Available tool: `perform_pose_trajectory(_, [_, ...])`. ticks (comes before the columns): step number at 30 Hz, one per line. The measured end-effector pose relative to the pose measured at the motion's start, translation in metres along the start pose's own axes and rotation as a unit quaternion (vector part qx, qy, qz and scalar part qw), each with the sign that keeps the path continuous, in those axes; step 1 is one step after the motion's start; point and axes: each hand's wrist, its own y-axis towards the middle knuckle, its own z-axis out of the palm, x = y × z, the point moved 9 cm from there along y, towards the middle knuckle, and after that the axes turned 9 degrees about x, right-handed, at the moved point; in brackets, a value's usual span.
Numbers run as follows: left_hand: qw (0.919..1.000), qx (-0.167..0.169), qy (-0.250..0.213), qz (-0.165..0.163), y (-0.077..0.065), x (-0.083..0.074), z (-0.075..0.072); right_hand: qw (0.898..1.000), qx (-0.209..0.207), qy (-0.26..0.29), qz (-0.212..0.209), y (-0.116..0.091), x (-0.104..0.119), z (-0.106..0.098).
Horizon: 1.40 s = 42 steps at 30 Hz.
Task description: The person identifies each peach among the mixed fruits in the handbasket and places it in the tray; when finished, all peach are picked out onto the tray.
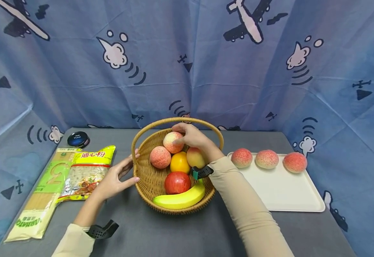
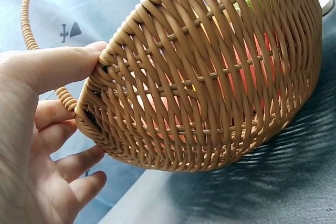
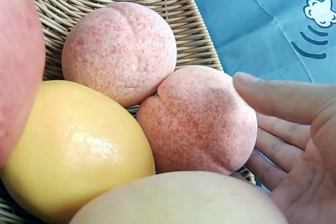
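Left hand (image 1: 117,180) on the wicker basket (image 1: 146,178), right hand (image 1: 195,138) reaching in.
Head view: the right arm stretches across to the back peach (image 1: 171,142), inside the basket. Left wrist view: thumb and pointer finger pinch the rim; other fingers bend loosely. Right wrist view: the hand is wide, thumb touching that peach, fingers nearly straight.

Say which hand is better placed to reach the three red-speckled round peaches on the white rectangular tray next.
Likely the right hand, though it's at a pink peach inside the round brown wicker basket: it's nearer the tray, while the left hand holds the basket's opposite side.
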Motion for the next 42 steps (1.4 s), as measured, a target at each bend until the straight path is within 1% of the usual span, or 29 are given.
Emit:
perform_pose_trajectory(5, [1.0000, 0.002, -0.001, 0.007, 0.001, -0.002, 0.000, 1.000, 0.009, -0.028, 0.005, 0.001, 0.000, 0.002])
perform_pose_trajectory(10, [0.9999, 0.002, -0.011, -0.001, 0.000, -0.001, 0.000, 0.998, 0.023, -0.057, 0.013, 0.000, 0.001, 0.005])
perform_pose_trajectory(14, [0.9999, 0.001, -0.013, 0.001, -0.001, 0.000, 0.000, 0.996, 0.027, -0.081, 0.020, 0.000, 0.000, 0.007])
perform_pose_trajectory(19, [0.9999, -0.001, -0.013, 0.004, -0.002, 0.000, 0.001, 0.996, 0.028, -0.084, 0.007, 0.000, 0.000, 0.008])
perform_pose_trajectory(26, [0.9999, 0.000, -0.014, -0.007, -0.002, 0.001, 0.001, 0.996, 0.038, -0.082, -0.015, 0.000, 0.003, 0.010])
perform_pose_trajectory(35, [0.9999, 0.000, -0.009, 0.005, -0.001, -0.001, 0.002, 0.994, 0.028, -0.109, -0.009, -0.002, 0.004, 0.011])
perform_pose_trajectory(42, [1.0000, 0.000, -0.007, 0.006, -0.001, -0.001, 0.002, 0.994, 0.016, -0.101, -0.046, -0.002, 0.011, 0.010])
